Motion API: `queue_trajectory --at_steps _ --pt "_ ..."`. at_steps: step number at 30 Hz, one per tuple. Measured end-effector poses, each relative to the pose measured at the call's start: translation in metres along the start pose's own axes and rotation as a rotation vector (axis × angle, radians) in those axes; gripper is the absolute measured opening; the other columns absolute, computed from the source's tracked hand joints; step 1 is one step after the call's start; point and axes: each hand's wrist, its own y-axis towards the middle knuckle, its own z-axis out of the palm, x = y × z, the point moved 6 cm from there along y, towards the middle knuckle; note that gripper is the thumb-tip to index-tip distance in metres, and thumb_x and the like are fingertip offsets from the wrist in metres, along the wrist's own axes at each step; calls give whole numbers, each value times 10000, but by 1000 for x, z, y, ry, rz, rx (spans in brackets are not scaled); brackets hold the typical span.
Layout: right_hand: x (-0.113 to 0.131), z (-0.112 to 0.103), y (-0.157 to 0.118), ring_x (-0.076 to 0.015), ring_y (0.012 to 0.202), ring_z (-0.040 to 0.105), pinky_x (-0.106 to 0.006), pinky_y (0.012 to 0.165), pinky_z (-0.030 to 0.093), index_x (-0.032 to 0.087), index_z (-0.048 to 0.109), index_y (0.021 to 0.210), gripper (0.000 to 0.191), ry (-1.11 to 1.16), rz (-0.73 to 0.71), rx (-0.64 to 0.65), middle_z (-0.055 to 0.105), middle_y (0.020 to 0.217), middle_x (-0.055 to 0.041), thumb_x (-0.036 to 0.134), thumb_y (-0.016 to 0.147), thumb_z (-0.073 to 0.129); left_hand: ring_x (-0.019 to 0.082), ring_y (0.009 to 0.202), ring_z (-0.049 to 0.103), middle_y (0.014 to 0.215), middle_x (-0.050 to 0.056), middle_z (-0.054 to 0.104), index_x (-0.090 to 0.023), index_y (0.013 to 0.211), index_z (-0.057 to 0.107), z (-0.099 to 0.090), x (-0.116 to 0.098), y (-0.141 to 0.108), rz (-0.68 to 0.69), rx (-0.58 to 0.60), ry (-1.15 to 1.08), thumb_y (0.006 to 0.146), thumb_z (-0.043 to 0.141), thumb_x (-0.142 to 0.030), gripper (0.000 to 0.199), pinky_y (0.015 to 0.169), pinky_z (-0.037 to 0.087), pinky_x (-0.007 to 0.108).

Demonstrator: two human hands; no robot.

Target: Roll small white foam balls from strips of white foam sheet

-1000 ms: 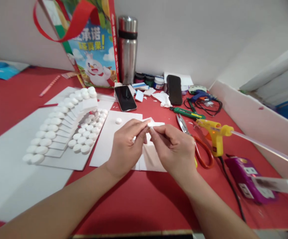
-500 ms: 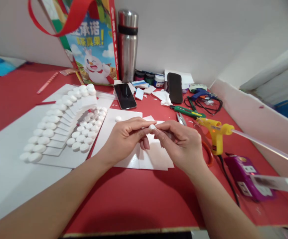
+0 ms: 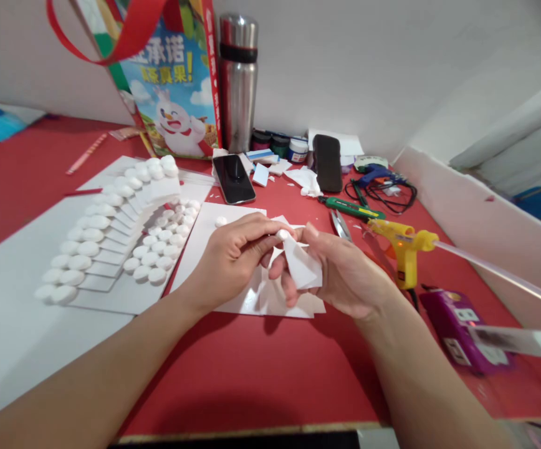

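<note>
Between both hands is a small piece of thin white paper or foam sheet point(image 3: 304, 267), with a rounded lump at its upper left end. My left hand point(image 3: 233, 255) pinches it close to the lump with thumb and forefinger. My right hand point(image 3: 352, 268) is curled around the flared part, its lower fingers showing beneath. Under the hands lie white sheets point(image 3: 200, 268), with a small white disc point(image 3: 221, 221) on top. To the left, a white board point(image 3: 121, 302) carries rows of white discs point(image 3: 81, 262), overlapping white strips point(image 3: 106, 257) and a cluster of discs point(image 3: 150, 258).
A yellow glue gun point(image 3: 406, 249) and purple box point(image 3: 462, 330) are at right. Behind stand a steel flask point(image 3: 239, 87), a gift bag point(image 3: 172, 93) and paint jars point(image 3: 280, 146). Two phones point(image 3: 234, 179), a green cutter point(image 3: 352, 207) and scissors point(image 3: 340, 224) lie around.
My right hand has rolled open, its thumb lifting from the lump, and the flared white piece now shows. My left hand keeps its pinch in nearly the same place.
</note>
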Motion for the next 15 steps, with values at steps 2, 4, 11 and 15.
queue_trajectory --at_steps 2,4,11,15 --pt "3 -3 0 -105 502 570 -242 515 483 200 599 1024 342 -106 -116 -107 704 739 1 465 873 754 104 661 576 843 27 630 -194 1054 784 0 0 0 -10 -11 -9 982 599 -150 203 680 495 247" --pt "8 -8 -2 -86 542 544 -212 520 431 207 600 1043 327 -289 -251 -254 660 732 33 405 862 786 99 643 562 794 14 596 -188 1049 786 0 -1 0 -19 -21 -4 979 604 -142 200 670 482 244" --pt "25 -2 -16 -88 542 497 -238 530 373 191 657 832 243 -966 -551 -516 596 642 34 371 992 624 93 619 563 838 28 631 -181 1053 785 2 2 -1 -46 -71 -43 977 631 -186 172 640 485 250" --pt "27 13 -26 -90 504 497 -237 518 360 200 630 786 205 -1134 -698 -651 582 583 37 267 979 616 90 623 577 860 30 640 -187 1073 781 3 -2 -6 -31 -142 -45 976 641 -194 171 626 503 242"
